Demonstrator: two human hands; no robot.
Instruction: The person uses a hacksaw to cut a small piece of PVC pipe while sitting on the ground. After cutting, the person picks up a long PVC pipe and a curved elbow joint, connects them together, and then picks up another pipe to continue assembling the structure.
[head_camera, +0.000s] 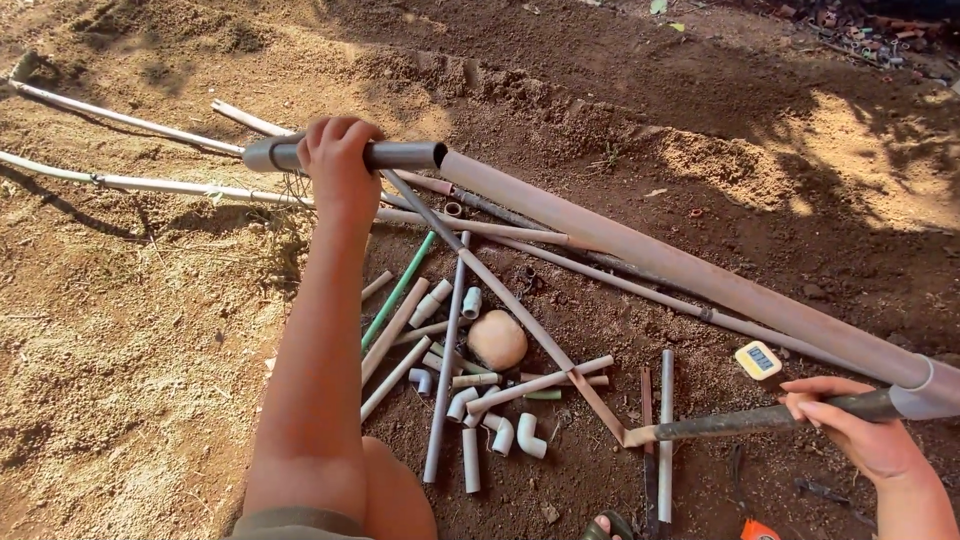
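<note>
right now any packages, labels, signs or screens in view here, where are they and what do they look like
Small yellow square device with a pale grey screen: lies on the dark soil just above the right hand, below the long grey plastic pipe; the display is too small to read.
No packages, labels or signs can be made out.
</note>
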